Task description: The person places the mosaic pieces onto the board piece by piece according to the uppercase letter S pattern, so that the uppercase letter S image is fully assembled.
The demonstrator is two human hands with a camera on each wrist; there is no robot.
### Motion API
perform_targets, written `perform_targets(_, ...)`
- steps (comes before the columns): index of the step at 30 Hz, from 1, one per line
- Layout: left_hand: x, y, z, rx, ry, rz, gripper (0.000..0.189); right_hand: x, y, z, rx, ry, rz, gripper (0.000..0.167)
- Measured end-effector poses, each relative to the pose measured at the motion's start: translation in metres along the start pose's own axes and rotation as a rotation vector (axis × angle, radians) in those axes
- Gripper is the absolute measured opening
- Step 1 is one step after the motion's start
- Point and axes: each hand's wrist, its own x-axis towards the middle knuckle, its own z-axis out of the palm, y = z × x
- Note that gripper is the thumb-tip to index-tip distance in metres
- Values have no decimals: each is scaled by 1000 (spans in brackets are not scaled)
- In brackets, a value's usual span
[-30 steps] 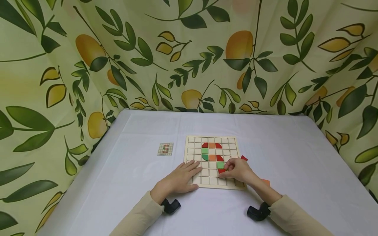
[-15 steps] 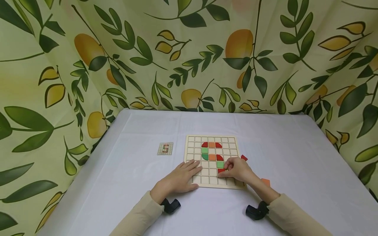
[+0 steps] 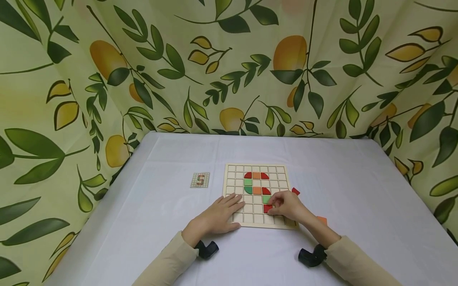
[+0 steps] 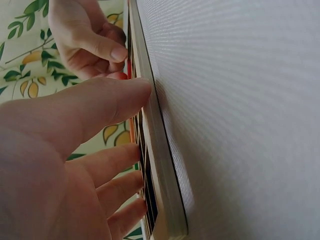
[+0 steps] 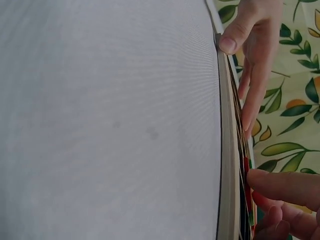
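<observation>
A pale wooden grid board [image 3: 248, 219] lies on the table, with red, orange and green tiles forming a curving shape. My left hand [image 3: 222, 214] rests flat on its lower left part. In the left wrist view, that hand's thumb [image 4: 120, 97] touches the board's near edge. My right hand [image 3: 290, 205] pinches at a red tile [image 3: 267, 208] in the lower part of the board, just below a light green tile [image 3: 266, 199]. The right wrist view has the thumb [image 5: 262, 181] against the red tile [image 5: 246, 175]; whether the tile is fully seated I cannot tell.
A small pattern card [image 3: 200, 180] with an S shape lies left of the board. Beyond the board's right side are a loose red piece [image 3: 295, 191] and an orange piece [image 3: 322, 220], partly behind the right forearm. A leaf-patterned curtain [image 3: 229, 71] surrounds the table.
My right fingertips have shifted slightly to the right on the red tile, so more of its surface shows. The left hand stays in place on the board.
</observation>
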Motion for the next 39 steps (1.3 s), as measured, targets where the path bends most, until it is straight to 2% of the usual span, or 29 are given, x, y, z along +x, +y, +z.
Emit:
perform_targets(27,0,-1,1,-6,0,1,65,1,-1,-4,11,-24,-12,15)
perform_targets(39,1,-2,2,23,1,5,65,-11,5,-21,14,-39,-21,19)
